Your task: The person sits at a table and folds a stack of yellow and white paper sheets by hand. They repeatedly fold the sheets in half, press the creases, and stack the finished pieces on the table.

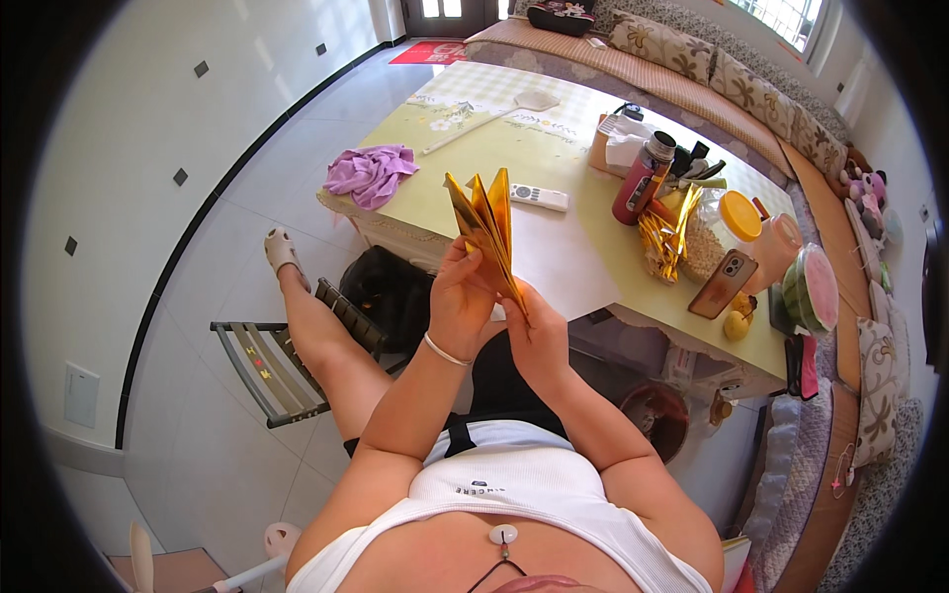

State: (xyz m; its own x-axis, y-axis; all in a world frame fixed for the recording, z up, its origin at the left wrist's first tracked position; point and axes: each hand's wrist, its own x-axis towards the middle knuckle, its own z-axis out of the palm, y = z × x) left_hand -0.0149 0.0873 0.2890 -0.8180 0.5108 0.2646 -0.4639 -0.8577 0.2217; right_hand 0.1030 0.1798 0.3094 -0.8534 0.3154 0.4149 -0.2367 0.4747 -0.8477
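Observation:
A folded sheet of shiny gold paper stands upright between my hands, its pleated points fanning out at the top. My left hand is closed on its left side, thumb against the fold. Lower down, my right hand pinches the paper's bottom edge. Just behind the paper, a white remote control lies on the table over a pale sheet. More crumpled gold foil sits to the right, apart from both hands.
A purple cloth and a fly swatter lie on the table's left and far parts. A red flask, jar, phone and cut watermelon crowd its right. Below are a folding stool and a black animal.

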